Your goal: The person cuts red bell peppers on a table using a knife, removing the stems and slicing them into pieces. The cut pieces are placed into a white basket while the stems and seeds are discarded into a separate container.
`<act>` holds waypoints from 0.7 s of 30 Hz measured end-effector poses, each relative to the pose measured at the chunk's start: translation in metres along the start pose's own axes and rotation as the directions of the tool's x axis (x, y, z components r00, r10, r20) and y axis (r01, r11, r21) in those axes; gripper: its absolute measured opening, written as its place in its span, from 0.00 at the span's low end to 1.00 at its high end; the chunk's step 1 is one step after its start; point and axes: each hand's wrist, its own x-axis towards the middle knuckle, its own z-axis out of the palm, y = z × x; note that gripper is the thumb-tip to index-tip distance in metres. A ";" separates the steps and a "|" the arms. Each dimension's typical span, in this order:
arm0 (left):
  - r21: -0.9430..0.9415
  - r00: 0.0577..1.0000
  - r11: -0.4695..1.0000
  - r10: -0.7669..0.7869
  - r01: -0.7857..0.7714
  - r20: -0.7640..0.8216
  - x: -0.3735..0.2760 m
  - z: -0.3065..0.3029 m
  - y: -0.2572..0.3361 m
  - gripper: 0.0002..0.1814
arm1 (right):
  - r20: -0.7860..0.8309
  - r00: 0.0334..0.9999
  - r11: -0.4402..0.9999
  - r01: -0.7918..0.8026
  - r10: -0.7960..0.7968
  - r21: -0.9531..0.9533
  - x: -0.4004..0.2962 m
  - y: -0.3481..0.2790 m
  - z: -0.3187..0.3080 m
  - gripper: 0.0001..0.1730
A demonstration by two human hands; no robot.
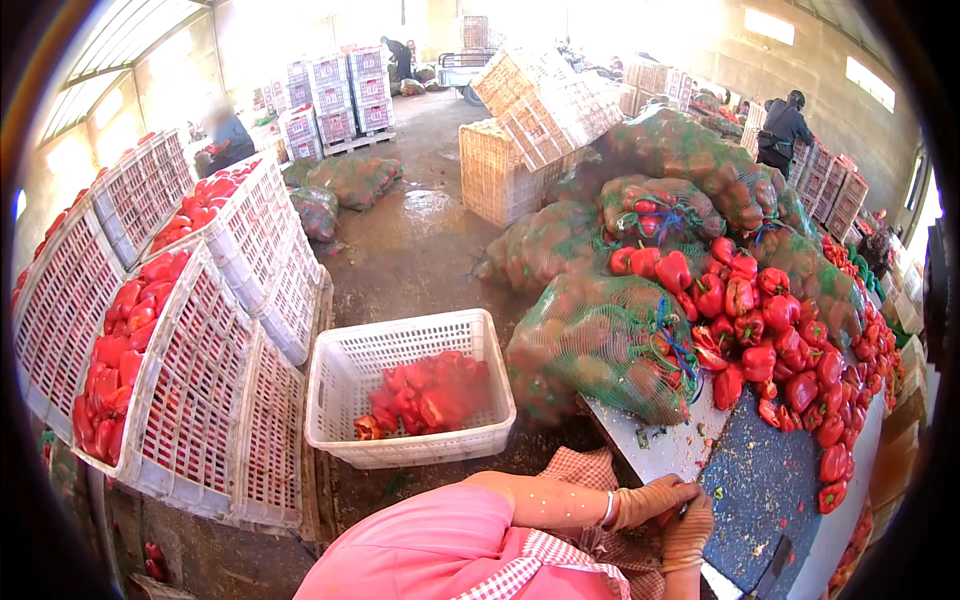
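My left hand (654, 501), in a tan fingerless glove, is curled around a red pepper (664, 516) at the near edge of the blue worktop (757, 480). Close against it is my right hand (688, 525), also gloved, with its fingers bent at the pepper. Between the two hands a small dark object shows; what it is I cannot tell. Most of the pepper is hidden by the fingers. Whole red bell peppers (757, 363) lie heaped at the worktop's far side, and seeds and scraps are scattered over its surface.
A white plastic crate (409, 446) holding red peppers stands on the floor at left. Stacked crates (187, 375) full of peppers rise beyond it. Green mesh sacks (600, 345) lean by the worktop. A person (784, 131) stands far right; another (229, 139) is at back left.
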 end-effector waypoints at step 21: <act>0.200 0.954 0.977 -0.133 0.080 0.267 0.020 -0.007 -0.008 0.22 | 0.333 0.836 0.119 -0.420 0.435 0.900 -0.025 0.004 -0.018 0.10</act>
